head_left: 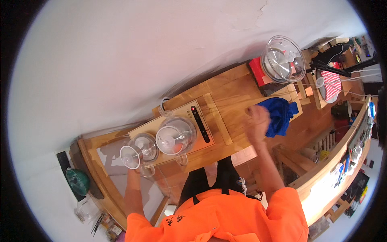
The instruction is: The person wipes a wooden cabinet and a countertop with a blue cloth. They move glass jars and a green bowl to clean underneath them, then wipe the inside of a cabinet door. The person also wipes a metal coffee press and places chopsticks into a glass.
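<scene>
My left hand [134,172] is at the lower rim of a clear round glass lid [130,156] and appears to grip it; the glass hides most of its fingers. The lid overlaps a clear glass pot [146,146] with a side handle. Beside that pot, a larger lidded glass pot [186,128] stands on a cream electric cooktop [209,140] with a black control strip and a lit red light. Over the right part of the wooden table, my right hand [258,122] is smeared by motion. A crumpled blue cloth [279,115] lies right beside it.
A big clear glass bowl [283,60] rests on a red box [256,71] at the table's far right, near the wall. A wooden bench [322,181] curves along the right side, with tools on it. At left are a wooden chair [94,165] and a green bowl-shaped thing [77,181].
</scene>
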Motion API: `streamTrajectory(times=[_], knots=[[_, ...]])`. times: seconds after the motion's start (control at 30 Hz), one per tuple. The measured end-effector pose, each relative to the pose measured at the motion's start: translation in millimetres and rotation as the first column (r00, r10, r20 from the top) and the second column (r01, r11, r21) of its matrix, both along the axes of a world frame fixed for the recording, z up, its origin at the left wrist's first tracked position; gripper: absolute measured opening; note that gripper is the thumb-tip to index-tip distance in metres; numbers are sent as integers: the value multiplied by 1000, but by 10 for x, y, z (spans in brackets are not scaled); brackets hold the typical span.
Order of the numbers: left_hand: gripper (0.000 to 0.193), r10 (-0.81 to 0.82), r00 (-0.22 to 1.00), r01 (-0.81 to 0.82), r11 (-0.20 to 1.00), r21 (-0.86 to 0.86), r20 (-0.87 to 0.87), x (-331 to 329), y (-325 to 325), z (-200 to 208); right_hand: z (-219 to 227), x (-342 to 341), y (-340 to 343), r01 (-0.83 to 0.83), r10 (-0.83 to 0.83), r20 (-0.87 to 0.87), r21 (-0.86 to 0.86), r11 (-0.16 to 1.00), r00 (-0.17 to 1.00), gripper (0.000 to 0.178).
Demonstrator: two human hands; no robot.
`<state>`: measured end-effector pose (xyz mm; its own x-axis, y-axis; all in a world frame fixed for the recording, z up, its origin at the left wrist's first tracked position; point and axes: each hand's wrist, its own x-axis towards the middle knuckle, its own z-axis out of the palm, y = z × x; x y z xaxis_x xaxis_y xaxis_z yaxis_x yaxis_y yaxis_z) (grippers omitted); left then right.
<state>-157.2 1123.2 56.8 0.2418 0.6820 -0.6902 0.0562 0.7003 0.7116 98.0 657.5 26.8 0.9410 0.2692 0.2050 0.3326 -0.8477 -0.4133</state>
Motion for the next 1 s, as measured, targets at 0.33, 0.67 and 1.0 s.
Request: streamTrajectory(times=[0.33,0.67,1.0], knots=[[25,-8,1000,8,1000,16,-17,-18,27,30,-247,10,-845,96,-73,123,-198,975,990,58],[25,-27,999,28,999,33,-31,-46,52,68,-303,650,1257,-215,229,303,-77,974,925,45],[25,-27,1000,27,1000,-7,-7,-20,21,-39,-282,544,448,-86,136,266,-192,978,954,50]])
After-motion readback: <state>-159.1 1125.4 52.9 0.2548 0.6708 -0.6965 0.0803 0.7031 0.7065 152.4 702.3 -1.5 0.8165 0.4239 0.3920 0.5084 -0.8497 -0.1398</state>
